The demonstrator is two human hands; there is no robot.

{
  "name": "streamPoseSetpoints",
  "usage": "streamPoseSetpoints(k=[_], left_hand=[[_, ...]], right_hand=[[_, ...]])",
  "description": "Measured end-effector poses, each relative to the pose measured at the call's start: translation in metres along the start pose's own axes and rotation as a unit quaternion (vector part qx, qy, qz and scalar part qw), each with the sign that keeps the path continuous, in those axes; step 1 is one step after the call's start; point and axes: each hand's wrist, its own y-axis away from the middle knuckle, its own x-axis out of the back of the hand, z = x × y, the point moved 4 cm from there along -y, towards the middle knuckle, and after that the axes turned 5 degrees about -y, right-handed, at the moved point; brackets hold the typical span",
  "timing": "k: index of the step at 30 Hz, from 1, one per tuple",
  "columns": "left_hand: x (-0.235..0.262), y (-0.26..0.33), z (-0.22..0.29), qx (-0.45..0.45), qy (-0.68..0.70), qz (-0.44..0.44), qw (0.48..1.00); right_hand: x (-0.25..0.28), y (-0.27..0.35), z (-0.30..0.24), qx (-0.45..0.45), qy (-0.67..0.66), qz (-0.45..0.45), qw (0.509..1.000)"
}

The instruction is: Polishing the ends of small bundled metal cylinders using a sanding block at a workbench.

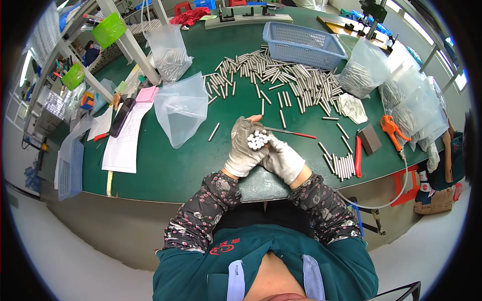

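Note:
Both my hands wear white knit gloves and meet over the front of the green table [165, 165]. My left hand [242, 150] wraps around a bundle of short metal rods [257, 140], whose round ends face up. My right hand [282, 159] presses against the bundle from the right side and steadies it. A thin tool with a red handle [293, 133] lies on the table just beyond my hands. A big heap of loose metal rods [281, 75] spreads across the far middle of the table.
An open clear plastic bag [183, 108] stands left of my hands. A blue basket [301, 45] and filled bags of rods [361, 70] sit at the back right. A row of rods [344, 165], red cutters [358, 155], a dark block [370, 139] and orange pliers [390, 128] lie right. Papers [123, 140] lie left.

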Motion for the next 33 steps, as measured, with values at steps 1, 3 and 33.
streamPoseSetpoints(k=[1,3,33], left_hand=[[0.0,-0.001,0.005,-0.041,-0.02,0.024,0.999],[0.001,-0.002,0.009,-0.018,-0.005,0.033,0.999],[-0.003,0.007,-0.002,-0.064,-0.039,-0.045,0.996]], right_hand=[[0.0,0.0,-0.001,0.017,0.005,-0.005,1.0],[-0.002,0.004,-0.002,0.022,0.009,0.016,1.0],[-0.006,0.006,0.0,0.051,0.057,0.139,0.987]])
